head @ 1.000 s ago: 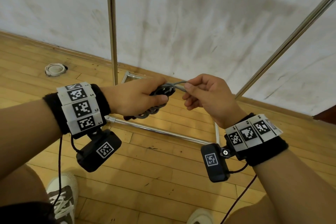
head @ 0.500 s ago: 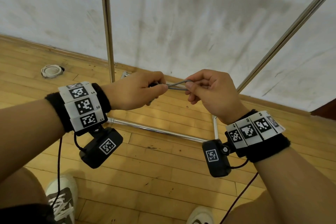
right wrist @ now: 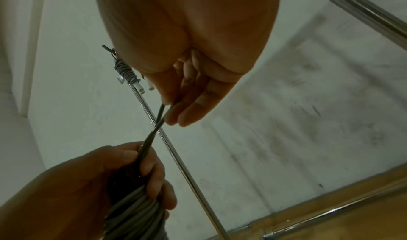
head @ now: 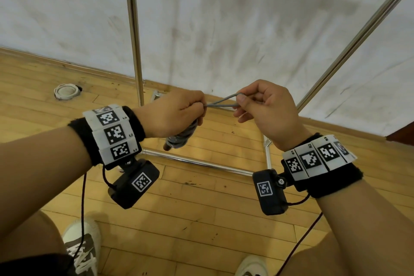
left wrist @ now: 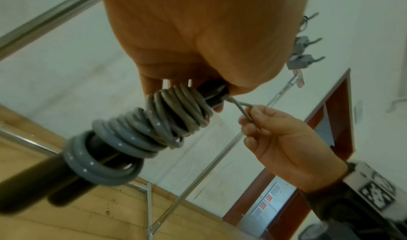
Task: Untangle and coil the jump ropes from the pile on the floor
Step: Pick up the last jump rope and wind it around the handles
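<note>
My left hand grips a jump rope bundle: grey cord wound in many turns round two black handles. The handles' lower ends stick out below my fist. A short loop of grey cord runs from the fist to my right hand, which pinches the loop's far end between thumb and forefinger. In the right wrist view the two strands of the loop cross between the hands. Both hands are held at waist height above the wooden floor.
A chrome rack frame stands ahead: an upright pole, a slanted pole and floor bars. Another coiled grey rope hangs from a hook on the rack. A white ring lies at left. My shoes are below.
My right hand has drawn the cord loop out to the right and slightly up, so the loop is longer. My left hand turned the bundle so the handles point downward.
</note>
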Action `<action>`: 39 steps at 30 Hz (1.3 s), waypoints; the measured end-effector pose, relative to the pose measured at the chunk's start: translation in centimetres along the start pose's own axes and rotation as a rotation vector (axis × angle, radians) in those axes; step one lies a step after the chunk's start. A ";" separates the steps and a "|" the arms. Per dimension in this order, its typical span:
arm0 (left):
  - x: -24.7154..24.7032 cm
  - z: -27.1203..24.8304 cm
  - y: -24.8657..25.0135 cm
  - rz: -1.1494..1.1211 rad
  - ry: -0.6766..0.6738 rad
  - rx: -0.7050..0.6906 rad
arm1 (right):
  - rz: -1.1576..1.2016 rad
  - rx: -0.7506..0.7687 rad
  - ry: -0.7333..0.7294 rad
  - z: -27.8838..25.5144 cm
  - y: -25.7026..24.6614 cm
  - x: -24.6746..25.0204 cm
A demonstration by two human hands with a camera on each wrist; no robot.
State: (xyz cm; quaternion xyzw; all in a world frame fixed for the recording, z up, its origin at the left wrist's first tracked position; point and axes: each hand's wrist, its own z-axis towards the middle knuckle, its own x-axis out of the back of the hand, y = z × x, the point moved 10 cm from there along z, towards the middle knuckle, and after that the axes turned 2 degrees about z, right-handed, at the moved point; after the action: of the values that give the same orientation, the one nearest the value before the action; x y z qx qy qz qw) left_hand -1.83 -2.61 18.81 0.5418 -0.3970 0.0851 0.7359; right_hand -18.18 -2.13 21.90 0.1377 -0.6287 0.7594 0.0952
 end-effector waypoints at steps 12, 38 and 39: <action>0.5 -0.3 -0.3 0.197 0.034 -0.095 | -0.025 0.008 0.005 -0.1 -0.5 0.5; 2.5 2.0 4.3 0.019 0.285 -0.045 | 0.132 0.077 -0.076 -0.3 -0.8 -0.8; 3.0 2.0 4.9 0.028 0.308 -0.061 | 0.149 0.081 -0.075 -0.2 -0.9 -0.9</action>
State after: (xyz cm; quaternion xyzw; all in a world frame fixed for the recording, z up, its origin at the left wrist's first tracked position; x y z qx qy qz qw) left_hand -3.56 -3.30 24.58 0.4941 -0.2893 0.1655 0.8030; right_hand -17.06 -1.77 22.42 0.1226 -0.6091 0.7835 0.0090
